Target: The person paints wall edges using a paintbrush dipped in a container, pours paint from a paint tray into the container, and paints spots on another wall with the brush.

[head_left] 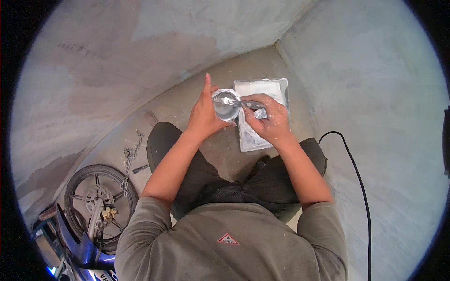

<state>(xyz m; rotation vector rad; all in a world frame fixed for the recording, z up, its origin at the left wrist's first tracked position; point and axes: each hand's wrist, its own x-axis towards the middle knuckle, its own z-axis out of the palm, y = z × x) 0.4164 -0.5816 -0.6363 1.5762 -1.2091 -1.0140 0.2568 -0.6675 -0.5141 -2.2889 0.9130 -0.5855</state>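
My left hand (pixel 204 112) is closed round the side of a round, clear-looking cup (pixel 226 111), with one finger sticking up past it. White, paint-like residue coats the cup's rim and inside. In my right hand (pixel 271 117) is a small tool with a grey, smeared handle (pixel 253 104). Its whitened tip reaches over the cup's rim into the opening, and I cannot make out whether it is a brush or a scraper. Beneath my right hand, a rectangular tray (pixel 248 144) smeared with white lies on the floor. Both forearms pass above my bent knees.
Grey plastered walls (pixel 365 84) meet in a corner ahead. At the lower left stand a motorcycle wheel (pixel 75 189) and blue bodywork (pixel 86 250), with a chain (pixel 127 161) beside them. A black cable (pixel 361 180) runs down on the right.
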